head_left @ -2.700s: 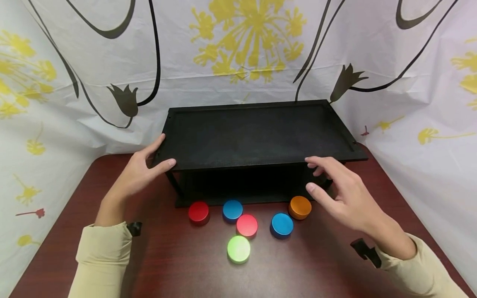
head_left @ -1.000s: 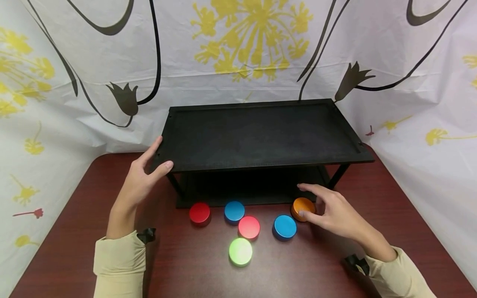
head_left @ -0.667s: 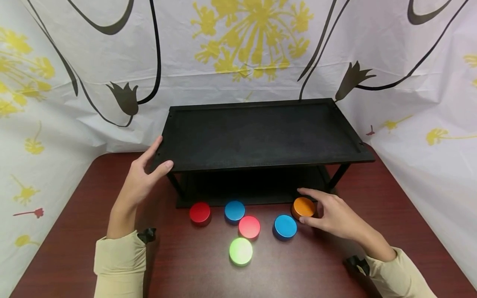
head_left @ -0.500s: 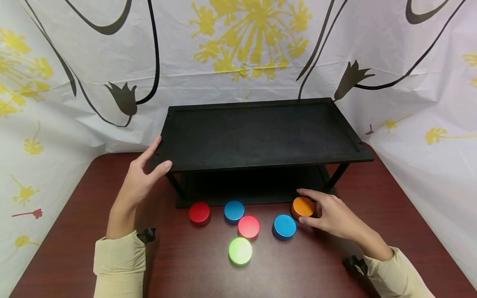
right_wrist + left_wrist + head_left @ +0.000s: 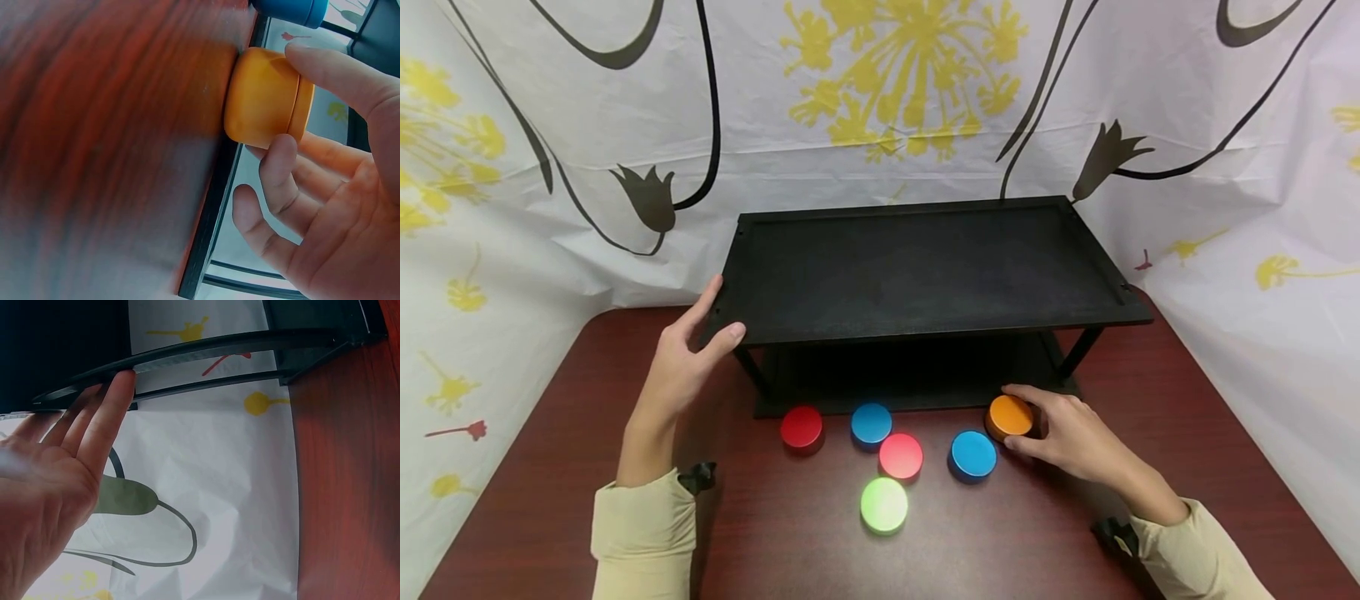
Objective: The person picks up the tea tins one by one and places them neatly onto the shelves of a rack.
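Observation:
My right hand (image 5: 1075,437) pinches a small orange lidded jar (image 5: 1010,417) between thumb and fingers. The jar stands upright by the front right of a black two-level shelf (image 5: 925,267). In the right wrist view, the thumb touches the lid edge of the orange jar (image 5: 265,97) and curled fingers press its other side. At the shelf's left end, my left hand (image 5: 673,371) rests on the top board's front corner, thumb on top. The left wrist view shows this hand's straight fingers (image 5: 103,428) against the board's rim (image 5: 231,345).
More round jars stand on the table (image 5: 760,542): red (image 5: 801,429), blue (image 5: 872,426), pinkish red (image 5: 901,457), light green (image 5: 883,505), and another blue jar (image 5: 973,455) beside the orange one. A patterned white sheet (image 5: 880,108) hangs behind and at both sides.
My right hand has come down from beside the shelf's front edge to the orange jar, and its fingers have closed around it. The left hand stays at the shelf corner.

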Action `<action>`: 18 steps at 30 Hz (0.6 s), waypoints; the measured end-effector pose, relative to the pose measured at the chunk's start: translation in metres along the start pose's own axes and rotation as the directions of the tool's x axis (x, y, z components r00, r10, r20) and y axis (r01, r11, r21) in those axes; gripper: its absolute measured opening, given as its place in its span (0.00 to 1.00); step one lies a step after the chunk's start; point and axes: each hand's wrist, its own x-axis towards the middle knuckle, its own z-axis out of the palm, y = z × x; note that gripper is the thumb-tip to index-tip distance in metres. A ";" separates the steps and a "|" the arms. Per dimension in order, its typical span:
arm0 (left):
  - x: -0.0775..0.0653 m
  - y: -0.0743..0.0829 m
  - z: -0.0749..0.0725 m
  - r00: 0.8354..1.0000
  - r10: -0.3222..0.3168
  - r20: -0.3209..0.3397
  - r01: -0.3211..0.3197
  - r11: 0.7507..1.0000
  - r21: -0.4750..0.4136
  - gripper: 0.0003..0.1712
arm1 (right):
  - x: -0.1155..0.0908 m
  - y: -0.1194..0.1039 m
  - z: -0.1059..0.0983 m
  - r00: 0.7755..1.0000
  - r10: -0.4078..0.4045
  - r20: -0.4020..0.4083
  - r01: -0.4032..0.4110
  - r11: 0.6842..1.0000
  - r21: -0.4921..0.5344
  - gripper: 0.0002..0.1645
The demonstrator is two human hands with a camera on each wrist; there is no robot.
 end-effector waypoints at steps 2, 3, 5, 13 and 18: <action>0.000 0.000 0.000 1.000 0.002 -0.001 -0.002 1.000 0.005 0.37 | 0.000 0.000 0.000 1.000 0.004 -0.003 -0.004 1.000 -0.001 0.38; 0.000 0.000 0.001 1.000 0.004 -0.001 -0.004 1.000 0.004 0.37 | 0.000 0.000 0.000 1.000 0.006 -0.003 -0.006 1.000 -0.001 0.38; 0.000 0.000 0.001 1.000 0.005 0.001 -0.005 1.000 0.002 0.37 | -0.001 0.000 0.001 1.000 0.009 -0.008 -0.009 1.000 -0.006 0.37; 0.001 0.002 0.001 1.000 0.003 -0.001 -0.003 1.000 -0.002 0.37 | -0.002 -0.010 -0.004 0.994 -0.021 -0.104 0.018 0.999 -0.038 0.38; 0.000 0.002 0.001 1.000 -0.010 -0.001 0.010 1.000 -0.007 0.37 | -0.003 -0.015 -0.008 0.984 -0.046 -0.172 0.038 0.998 -0.047 0.37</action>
